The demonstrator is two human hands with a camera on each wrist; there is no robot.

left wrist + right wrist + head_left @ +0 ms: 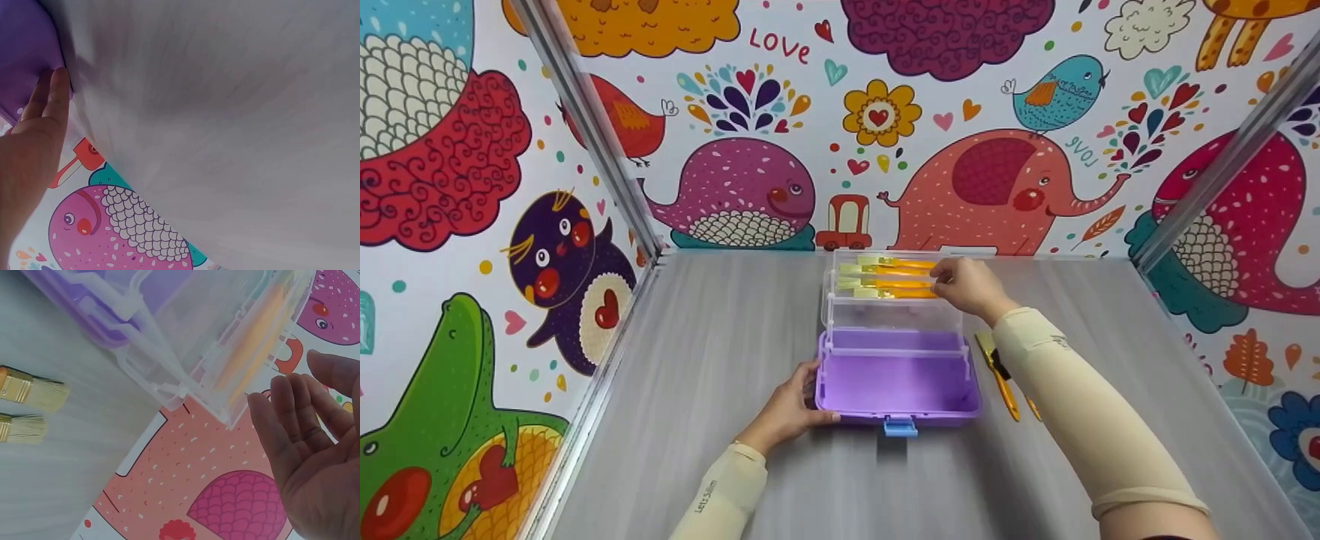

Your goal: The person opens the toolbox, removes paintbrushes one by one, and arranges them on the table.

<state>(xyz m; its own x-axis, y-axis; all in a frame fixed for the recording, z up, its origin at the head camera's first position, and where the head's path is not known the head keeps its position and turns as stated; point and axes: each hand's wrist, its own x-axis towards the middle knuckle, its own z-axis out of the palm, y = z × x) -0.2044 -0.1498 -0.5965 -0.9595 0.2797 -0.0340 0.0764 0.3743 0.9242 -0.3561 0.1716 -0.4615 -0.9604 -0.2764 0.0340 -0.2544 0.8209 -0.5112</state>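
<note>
A purple storage box (900, 382) with a blue front latch (900, 427) stands open. Above its rear, a clear tray (894, 315) is raised. Several paintbrushes (896, 285) with orange handles and pale bristles lie in the top tray, handles pointing right. My left hand (787, 405) rests at the box's front left corner, thumb by the front rim, fingers fairly straight against the side wall. At the tray's right end is my right hand (971, 285), close to the handle ends. In the right wrist view its fingers are loosely bent, thumb apart, with nothing held between them.
Right of the box, a paintbrush (1001, 382) lies on the grey table (720, 330), with another partly under my right forearm. Cartoon-printed walls (877, 180) rise behind and at the sides. Metal posts (600, 135) mark the corners.
</note>
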